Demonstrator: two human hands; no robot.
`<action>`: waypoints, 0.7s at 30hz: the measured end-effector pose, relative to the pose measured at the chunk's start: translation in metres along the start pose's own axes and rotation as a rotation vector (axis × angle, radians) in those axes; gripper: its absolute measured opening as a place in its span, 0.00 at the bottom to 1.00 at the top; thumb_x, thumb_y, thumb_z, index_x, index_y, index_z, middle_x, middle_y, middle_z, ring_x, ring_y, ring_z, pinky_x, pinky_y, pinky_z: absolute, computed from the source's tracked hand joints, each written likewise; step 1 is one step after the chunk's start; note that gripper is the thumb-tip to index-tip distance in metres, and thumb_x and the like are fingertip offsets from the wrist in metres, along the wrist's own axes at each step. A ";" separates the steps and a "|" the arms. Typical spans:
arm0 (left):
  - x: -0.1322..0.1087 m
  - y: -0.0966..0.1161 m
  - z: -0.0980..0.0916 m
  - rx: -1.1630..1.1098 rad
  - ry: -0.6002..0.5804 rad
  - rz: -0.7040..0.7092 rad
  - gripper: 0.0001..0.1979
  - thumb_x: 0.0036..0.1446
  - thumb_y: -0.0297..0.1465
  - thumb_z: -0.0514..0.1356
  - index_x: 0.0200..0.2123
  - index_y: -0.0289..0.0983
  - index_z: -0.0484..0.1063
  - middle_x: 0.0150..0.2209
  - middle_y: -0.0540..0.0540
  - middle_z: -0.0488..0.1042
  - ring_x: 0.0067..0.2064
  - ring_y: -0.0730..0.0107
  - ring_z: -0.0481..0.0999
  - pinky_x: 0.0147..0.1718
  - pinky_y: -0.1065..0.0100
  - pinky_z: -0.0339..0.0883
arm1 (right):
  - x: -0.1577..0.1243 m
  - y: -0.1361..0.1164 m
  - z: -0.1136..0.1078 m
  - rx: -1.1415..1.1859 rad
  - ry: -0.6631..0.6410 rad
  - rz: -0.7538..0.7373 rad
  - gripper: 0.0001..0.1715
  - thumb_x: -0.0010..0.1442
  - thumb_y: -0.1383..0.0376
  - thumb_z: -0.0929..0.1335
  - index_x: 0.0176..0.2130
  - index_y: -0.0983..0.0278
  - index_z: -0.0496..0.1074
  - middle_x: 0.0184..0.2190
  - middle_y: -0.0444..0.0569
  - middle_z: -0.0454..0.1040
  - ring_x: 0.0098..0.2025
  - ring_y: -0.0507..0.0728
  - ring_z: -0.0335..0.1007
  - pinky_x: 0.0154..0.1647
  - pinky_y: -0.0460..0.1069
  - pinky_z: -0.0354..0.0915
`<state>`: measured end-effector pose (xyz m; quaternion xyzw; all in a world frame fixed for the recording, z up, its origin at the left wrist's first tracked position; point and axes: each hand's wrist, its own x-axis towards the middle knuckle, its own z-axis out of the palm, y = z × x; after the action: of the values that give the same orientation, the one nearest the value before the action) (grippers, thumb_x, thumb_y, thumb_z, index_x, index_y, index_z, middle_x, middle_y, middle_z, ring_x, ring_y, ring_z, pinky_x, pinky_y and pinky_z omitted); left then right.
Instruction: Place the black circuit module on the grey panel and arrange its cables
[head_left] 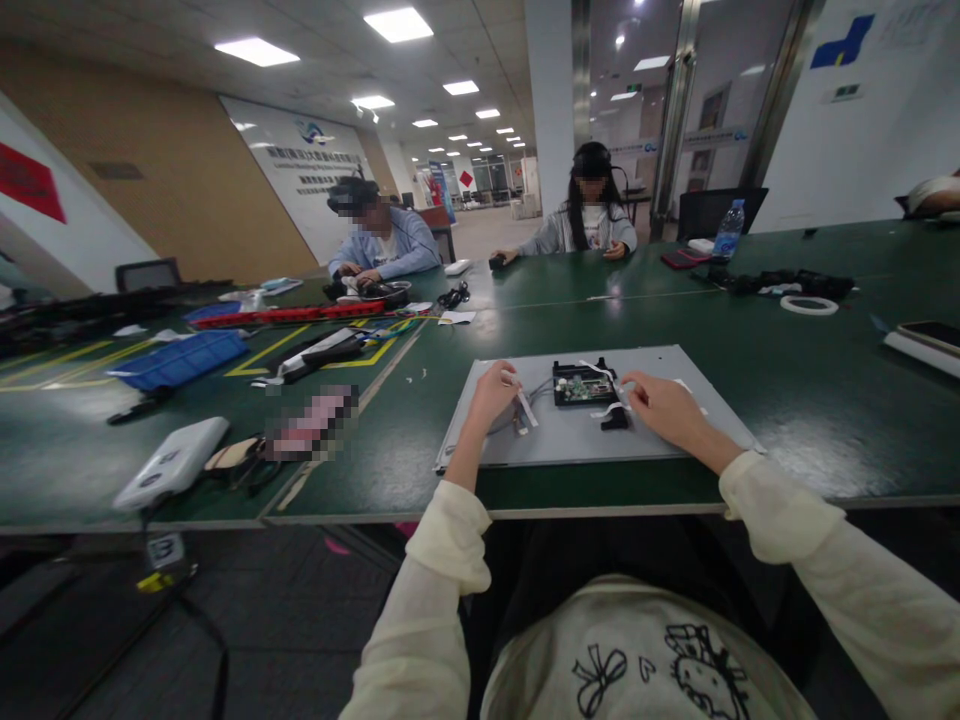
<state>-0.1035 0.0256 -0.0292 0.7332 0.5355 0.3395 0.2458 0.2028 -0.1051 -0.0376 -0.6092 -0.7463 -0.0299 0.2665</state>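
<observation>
A flat grey metal panel lies on the table in front of me. On it sits a black bracket with a green circuit board, with white tape strips over its right side. A grey cable runs left from the board towards my left hand. My left hand's fingers are bent together beside a narrow white strip; what they grip is too small to tell. My right hand is closed in a pinch at the board's right edge, its contents unclear. A small black part lies below the board.
Left of the panel are a blurred-out phone, a white power bank and a blue tray. Two people sit across the green table. At right are a tape roll, a water bottle and black items.
</observation>
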 end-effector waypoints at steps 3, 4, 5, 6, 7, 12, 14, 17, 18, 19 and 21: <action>0.000 0.003 -0.002 -0.093 0.023 -0.015 0.15 0.47 0.23 0.59 0.41 0.37 0.69 0.30 0.50 0.77 0.33 0.68 0.78 0.34 0.69 0.71 | 0.003 -0.008 0.000 0.052 0.060 -0.074 0.15 0.67 0.66 0.62 0.50 0.64 0.72 0.36 0.50 0.78 0.34 0.57 0.72 0.36 0.49 0.62; 0.001 0.003 -0.002 -0.116 0.038 -0.021 0.15 0.46 0.23 0.60 0.40 0.37 0.70 0.30 0.50 0.77 0.33 0.67 0.78 0.34 0.69 0.71 | 0.005 -0.013 0.000 0.074 0.074 -0.116 0.15 0.67 0.66 0.62 0.50 0.65 0.72 0.39 0.51 0.78 0.37 0.57 0.73 0.38 0.50 0.64; 0.000 0.004 -0.003 -0.138 0.054 -0.028 0.15 0.45 0.24 0.61 0.39 0.38 0.70 0.29 0.50 0.77 0.33 0.67 0.78 0.33 0.68 0.71 | 0.007 -0.020 0.000 0.096 0.078 -0.167 0.16 0.68 0.66 0.61 0.50 0.65 0.72 0.42 0.53 0.78 0.40 0.58 0.73 0.41 0.50 0.66; 0.000 0.005 -0.003 -0.161 0.069 -0.037 0.14 0.44 0.24 0.62 0.38 0.38 0.70 0.28 0.50 0.77 0.32 0.66 0.78 0.33 0.68 0.71 | 0.009 -0.028 0.000 0.115 0.076 -0.224 0.16 0.68 0.67 0.61 0.50 0.65 0.72 0.45 0.54 0.77 0.43 0.59 0.73 0.45 0.51 0.67; 0.000 0.006 -0.003 -0.185 0.080 -0.049 0.14 0.43 0.25 0.62 0.37 0.38 0.71 0.28 0.50 0.77 0.32 0.66 0.78 0.32 0.68 0.71 | 0.011 -0.037 0.001 0.129 0.068 -0.284 0.16 0.68 0.67 0.60 0.51 0.65 0.72 0.47 0.55 0.76 0.46 0.59 0.73 0.48 0.52 0.67; -0.004 0.007 -0.006 -0.318 0.077 -0.080 0.15 0.40 0.27 0.64 0.36 0.37 0.71 0.26 0.49 0.76 0.31 0.66 0.77 0.31 0.68 0.70 | 0.024 -0.086 0.011 0.125 -0.054 -0.527 0.17 0.68 0.68 0.61 0.53 0.68 0.72 0.52 0.58 0.74 0.54 0.62 0.69 0.57 0.56 0.65; -0.006 0.010 -0.008 -0.405 0.064 -0.086 0.16 0.40 0.29 0.65 0.37 0.36 0.71 0.27 0.48 0.77 0.31 0.67 0.77 0.32 0.68 0.70 | 0.030 -0.099 0.018 0.138 -0.083 -0.559 0.17 0.68 0.68 0.61 0.54 0.68 0.71 0.52 0.58 0.74 0.54 0.61 0.70 0.57 0.56 0.65; -0.009 0.015 -0.011 -0.537 0.056 -0.120 0.18 0.40 0.32 0.67 0.37 0.36 0.71 0.30 0.47 0.78 0.33 0.67 0.78 0.35 0.68 0.71 | 0.038 -0.106 0.028 0.175 -0.077 -0.520 0.17 0.68 0.69 0.62 0.54 0.68 0.71 0.52 0.58 0.74 0.55 0.60 0.69 0.58 0.55 0.64; -0.010 0.016 -0.012 -0.566 0.059 -0.133 0.18 0.39 0.33 0.68 0.37 0.36 0.71 0.31 0.47 0.78 0.34 0.67 0.78 0.35 0.68 0.71 | 0.041 -0.105 0.031 0.187 -0.069 -0.494 0.17 0.68 0.69 0.62 0.54 0.68 0.71 0.53 0.58 0.73 0.55 0.60 0.69 0.58 0.55 0.64; -0.011 0.018 -0.013 -0.585 0.062 -0.145 0.19 0.39 0.33 0.68 0.37 0.36 0.71 0.31 0.46 0.78 0.35 0.67 0.78 0.36 0.67 0.71 | 0.042 -0.103 0.035 0.201 -0.059 -0.467 0.18 0.68 0.69 0.61 0.54 0.68 0.71 0.53 0.58 0.73 0.56 0.60 0.69 0.58 0.55 0.64; -0.011 0.019 -0.013 -0.587 0.061 -0.162 0.19 0.39 0.33 0.69 0.37 0.36 0.71 0.31 0.46 0.78 0.35 0.67 0.78 0.36 0.67 0.71 | 0.044 -0.098 0.040 0.226 -0.040 -0.428 0.19 0.67 0.70 0.62 0.55 0.68 0.71 0.54 0.58 0.73 0.56 0.60 0.69 0.59 0.55 0.64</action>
<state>-0.1040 0.0090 -0.0100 0.5751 0.4784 0.4809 0.4573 0.0926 -0.0764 -0.0252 -0.4039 -0.8622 0.0102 0.3056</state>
